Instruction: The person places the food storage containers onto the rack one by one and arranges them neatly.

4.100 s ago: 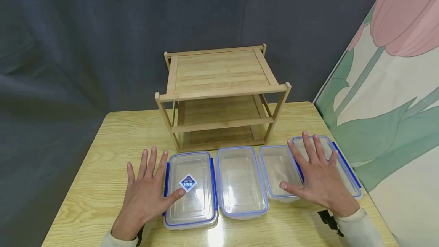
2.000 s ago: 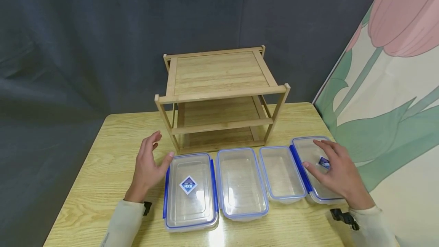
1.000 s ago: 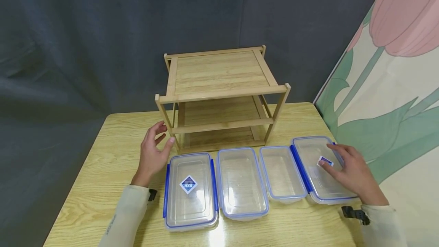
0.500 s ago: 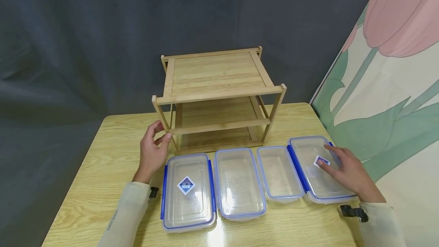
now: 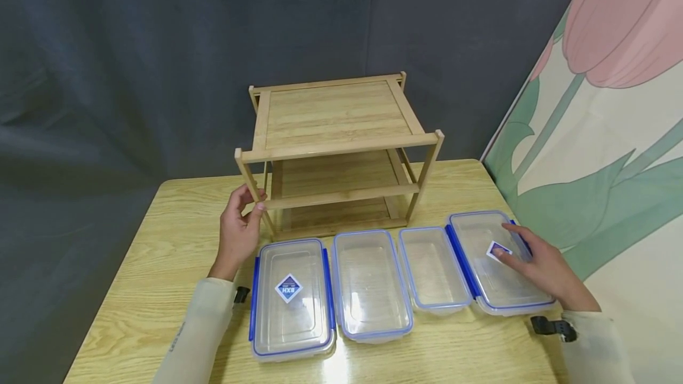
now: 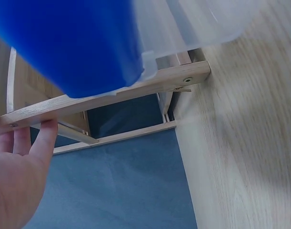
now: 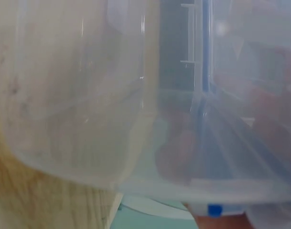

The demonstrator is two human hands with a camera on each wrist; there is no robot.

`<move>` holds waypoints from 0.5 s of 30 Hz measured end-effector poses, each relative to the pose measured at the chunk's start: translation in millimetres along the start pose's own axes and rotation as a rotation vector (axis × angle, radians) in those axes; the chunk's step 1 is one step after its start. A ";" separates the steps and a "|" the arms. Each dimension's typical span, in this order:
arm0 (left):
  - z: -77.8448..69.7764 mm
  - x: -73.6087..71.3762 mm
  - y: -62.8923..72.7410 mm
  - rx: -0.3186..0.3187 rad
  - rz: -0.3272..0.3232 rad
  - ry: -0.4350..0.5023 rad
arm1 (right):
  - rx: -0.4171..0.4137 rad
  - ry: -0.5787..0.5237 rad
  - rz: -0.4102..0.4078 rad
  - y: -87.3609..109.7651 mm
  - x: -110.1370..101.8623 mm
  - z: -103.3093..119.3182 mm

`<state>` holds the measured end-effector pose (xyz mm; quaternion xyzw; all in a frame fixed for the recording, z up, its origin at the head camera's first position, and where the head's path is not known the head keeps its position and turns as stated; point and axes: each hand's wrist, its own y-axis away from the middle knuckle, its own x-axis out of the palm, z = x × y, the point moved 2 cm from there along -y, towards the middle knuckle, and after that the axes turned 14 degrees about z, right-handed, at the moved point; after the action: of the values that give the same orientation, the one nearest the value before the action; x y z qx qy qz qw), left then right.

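My left hand (image 5: 240, 227) grips the front left post of a two-tier wooden shelf rack (image 5: 341, 114). In the left wrist view the thumb and fingers (image 6: 44, 143) lie round the post (image 6: 135, 90). My right hand (image 5: 546, 265) is over the rightmost lidded plastic food container (image 5: 512, 295), its fingers loosely bent and the thumb by the label. Whether it touches the lid cannot be told. The right wrist view is filled by a clear container wall (image 7: 88, 119), with the hand mostly hidden behind it.
Left of that container, a smaller blue-rimmed container (image 5: 434, 268), a larger one (image 5: 372, 283) and a labelled one with blue clips (image 5: 290, 325) stand in a row on the wooden table (image 5: 144, 289). A dark curtain (image 5: 187, 64) hangs behind the rack.
My left hand has moved from beside the labelled container up to the rack's post and taken hold of it. My right hand has shifted right and relaxed from spread fingers over the rightmost container.
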<state>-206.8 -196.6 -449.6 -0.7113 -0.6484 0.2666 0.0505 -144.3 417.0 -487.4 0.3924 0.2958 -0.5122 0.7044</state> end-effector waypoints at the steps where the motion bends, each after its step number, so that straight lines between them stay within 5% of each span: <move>1: 0.6 -0.4 -0.2 0.002 0.002 -0.001 | 0.008 -0.007 0.011 -0.3 -0.3 -0.5; 15: -0.3 -1.6 -2.3 0.006 0.024 0.000 | 0.030 -0.115 0.068 1.5 -0.5 -6.2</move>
<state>-208.7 -197.7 -447.9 -0.7190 -0.6389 0.2691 0.0495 -143.1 422.7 -489.8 0.3828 0.2335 -0.5139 0.7313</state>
